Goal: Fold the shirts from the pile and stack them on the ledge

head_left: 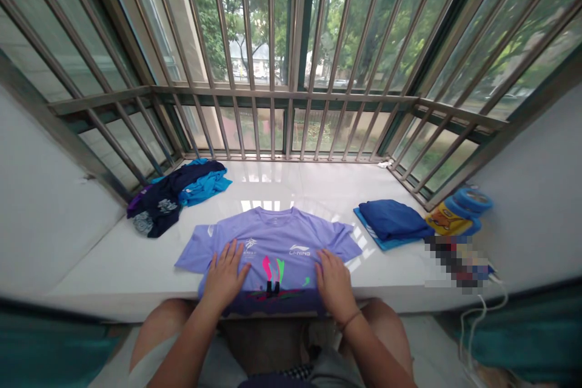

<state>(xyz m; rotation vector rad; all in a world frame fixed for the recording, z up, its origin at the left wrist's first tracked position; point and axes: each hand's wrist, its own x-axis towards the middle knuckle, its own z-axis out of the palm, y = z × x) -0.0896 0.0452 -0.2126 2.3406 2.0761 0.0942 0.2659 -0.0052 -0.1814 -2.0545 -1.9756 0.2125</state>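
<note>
A lavender T-shirt (277,230) lies spread face up on the white sill, its collar toward the window and its lower part hanging over the front edge. White logos and a pink and green print mark its chest. My left hand (226,273) rests flat on the left side of the shirt, fingers stretched out. On the opposite side, my right hand (334,279) lies on the fabric with fingers extended, below the white lettering. Neither hand grips the cloth.
A crumpled heap of dark and bright blue clothes (168,200) sits at the left. Folded blue garments (393,220) lie to the right, beside a blue and yellow container (454,215). A white cable (470,315) hangs at the right. Metal bars (282,97) line the window behind the sill.
</note>
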